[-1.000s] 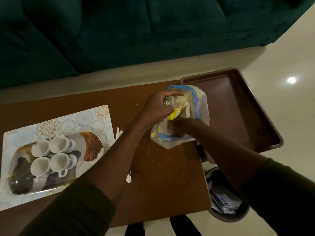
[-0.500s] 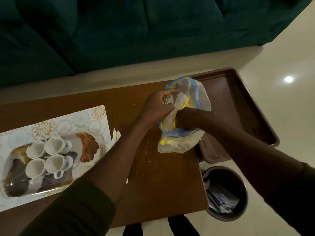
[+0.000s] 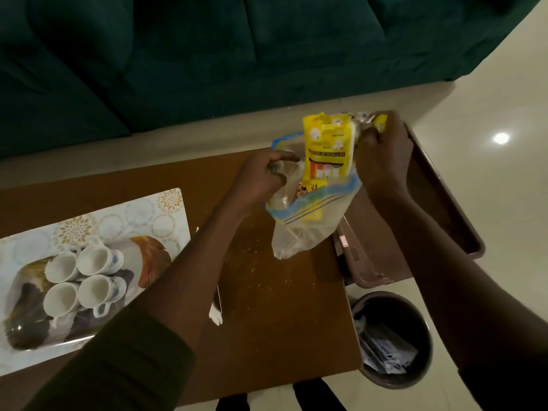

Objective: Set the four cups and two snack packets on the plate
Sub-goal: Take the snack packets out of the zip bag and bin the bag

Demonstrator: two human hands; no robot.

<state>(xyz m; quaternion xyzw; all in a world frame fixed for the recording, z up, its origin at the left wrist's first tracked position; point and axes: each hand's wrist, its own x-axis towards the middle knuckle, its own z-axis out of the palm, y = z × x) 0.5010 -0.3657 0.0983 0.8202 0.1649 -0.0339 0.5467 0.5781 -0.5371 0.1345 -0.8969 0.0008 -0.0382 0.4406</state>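
Looking from near to far, I note these points.
Bin: a round waste bin (image 3: 394, 339) stands on the floor by the table's (image 3: 281, 307) near right corner.
Cups: four white cups (image 3: 84, 275) lie on their sides, close together, on the patterned plate (image 3: 118, 221) at my left.
Left hand: my left hand (image 3: 261, 179) pinches the rim of the clear zip bag (image 3: 305, 226), fingers closed on it.
Right hand: my right hand (image 3: 382, 152) is clenched on the yellow snack packet (image 3: 327, 146), half out of the bag.
Tray: a brown tray (image 3: 439, 209) lies behind.
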